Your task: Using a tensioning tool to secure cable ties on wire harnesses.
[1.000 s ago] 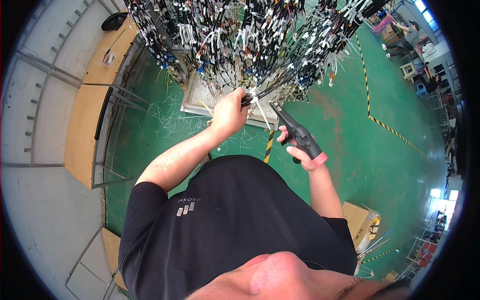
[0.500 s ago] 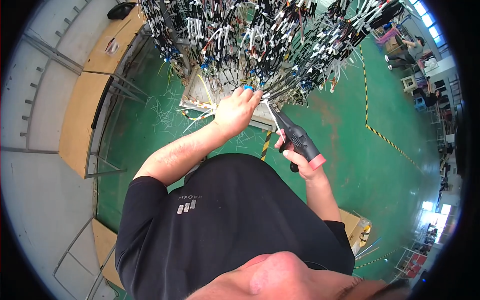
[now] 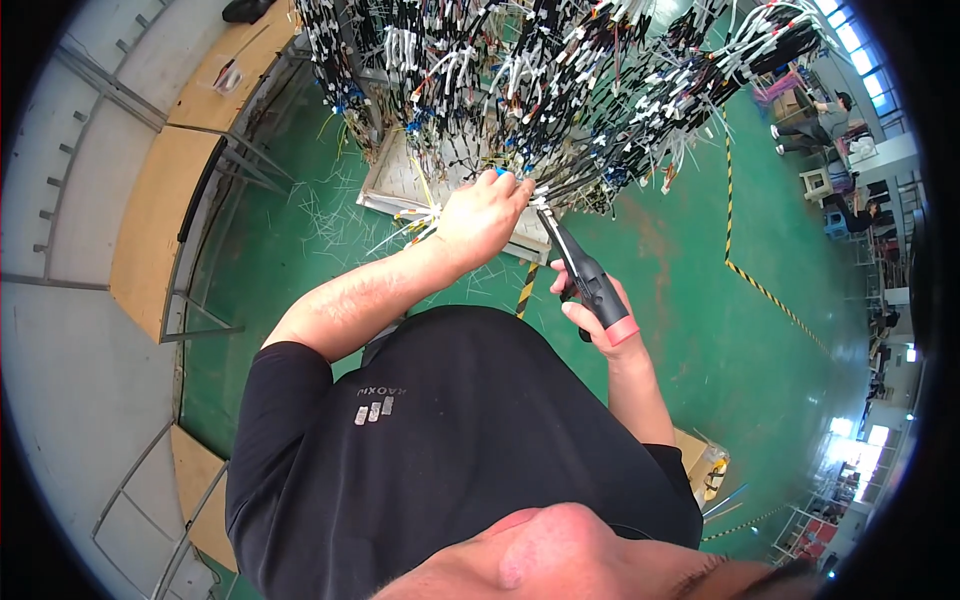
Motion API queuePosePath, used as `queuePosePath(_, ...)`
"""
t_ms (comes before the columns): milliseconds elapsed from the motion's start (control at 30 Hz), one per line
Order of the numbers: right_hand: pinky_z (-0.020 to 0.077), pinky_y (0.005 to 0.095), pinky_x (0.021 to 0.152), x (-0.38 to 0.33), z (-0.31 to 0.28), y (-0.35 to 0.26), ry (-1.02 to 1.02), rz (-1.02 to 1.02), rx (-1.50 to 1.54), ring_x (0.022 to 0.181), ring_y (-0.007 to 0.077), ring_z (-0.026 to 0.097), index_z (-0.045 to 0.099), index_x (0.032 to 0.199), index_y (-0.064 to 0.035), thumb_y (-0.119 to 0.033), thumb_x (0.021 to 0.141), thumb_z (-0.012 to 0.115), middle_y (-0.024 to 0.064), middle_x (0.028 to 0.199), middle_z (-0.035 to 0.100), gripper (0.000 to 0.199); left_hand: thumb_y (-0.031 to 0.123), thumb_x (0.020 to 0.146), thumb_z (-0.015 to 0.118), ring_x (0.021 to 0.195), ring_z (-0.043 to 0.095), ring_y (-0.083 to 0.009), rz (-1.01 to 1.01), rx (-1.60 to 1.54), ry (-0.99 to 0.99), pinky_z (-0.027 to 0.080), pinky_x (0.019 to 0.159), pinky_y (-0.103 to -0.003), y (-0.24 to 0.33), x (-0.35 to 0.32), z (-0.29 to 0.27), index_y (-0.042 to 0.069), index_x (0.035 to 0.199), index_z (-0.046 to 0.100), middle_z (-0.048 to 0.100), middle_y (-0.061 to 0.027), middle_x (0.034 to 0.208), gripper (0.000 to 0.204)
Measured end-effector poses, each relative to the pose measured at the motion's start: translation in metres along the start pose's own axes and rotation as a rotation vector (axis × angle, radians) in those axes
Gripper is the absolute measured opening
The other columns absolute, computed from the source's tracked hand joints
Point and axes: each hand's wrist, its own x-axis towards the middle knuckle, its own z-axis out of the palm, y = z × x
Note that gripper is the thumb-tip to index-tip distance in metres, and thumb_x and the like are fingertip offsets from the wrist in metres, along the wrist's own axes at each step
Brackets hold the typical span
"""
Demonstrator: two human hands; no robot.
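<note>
A wooden workbench point(image 3: 150, 215) is seen at nine o'clock, beside the green floor point(image 3: 300, 290), which is strewn with short white offcuts point(image 3: 330, 215). A hanging mass of black and white cable bundles point(image 3: 540, 80) fills the twelve o'clock area. The left hand point(image 3: 480, 215) is raised toward eleven o'clock from the chest, its fingers closed around a thin bunch of wires point(image 3: 560, 185) at the lower edge of the bundles; a blue fingertip cover shows at its top. Loose white ties point(image 3: 410, 225) stick out below its wrist, toward nine o'clock. Just beside it, at one o'clock, a black cutting tool with a red band point(image 3: 590, 285) is gripped by the right hand point(image 3: 600, 310), fingers wrapped tight around the handles. The tool's tip is pointed at the held wires, close to the left fingers. At two o'clock, yellow-black floor marking point(image 3: 760, 285) is visible.
</note>
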Motion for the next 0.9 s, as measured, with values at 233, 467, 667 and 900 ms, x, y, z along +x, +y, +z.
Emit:
queuePosePath(233, 0.0506, 0.0291, 0.088, 0.005, 0.007, 0.025, 0.129, 0.048, -0.121, 0.097, 0.0113, 0.059, 0.064, 0.138, -0.0047, -0.017, 0.094, 0.080, -0.0001, 0.104, 0.065, 0.048, 0.007, 0.085, 0.064, 0.100, 0.062, -0.0249, 0.029, 0.018, 0.010, 0.059, 0.076, -0.038, -0.003, -0.002, 0.001, 0.007, 0.142, 0.060, 0.059, -0.0059, 0.100, 0.057)
queuePosePath(467, 0.0507, 0.0327, 0.060, 0.006, 0.007, 0.029, 0.255, -0.099, -0.527, 0.059, 0.0162, 0.059, 0.066, 0.084, -0.0016, -0.022, 0.088, 0.084, 0.0059, 0.067, 0.061, 0.027, 0.009, 0.087, 0.064, 0.102, 0.063, -0.0257, 0.007, -0.029, -0.022, 0.059, 0.079, -0.040, -0.002, -0.004, 0.000, 0.009, 0.140, 0.063, 0.061, -0.0055, 0.101, 0.052)
queuePosePath(667, 0.0519, 0.0341, 0.077, 0.017, 0.002, 0.030, 0.250, -0.317, -0.634, 0.081, 0.0224, 0.063, 0.065, 0.112, -0.0029, -0.015, 0.083, 0.085, 0.0091, 0.099, 0.060, 0.037, 0.018, 0.099, 0.074, 0.083, 0.063, -0.0116, -0.407, -0.891, -0.481, 0.053, 0.078, -0.031, -0.056, 0.035, -0.019, 0.002, 0.130, 0.071, 0.073, -0.0051, 0.092, 0.035)
queuePosePath(900, 0.0506, 0.0332, 0.081, 0.016, -0.004, 0.050, 0.241, -0.278, -0.611, 0.089, 0.0237, 0.059, 0.062, 0.113, -0.0023, -0.009, 0.079, 0.083, 0.0090, 0.099, 0.056, 0.041, 0.010, 0.103, 0.066, 0.084, 0.059, -0.0076, -0.537, -1.454, -0.467, 0.047, 0.082, -0.024, -0.122, 0.046, -0.008, 0.002, 0.126, 0.071, 0.068, 0.0017, 0.092, 0.025)
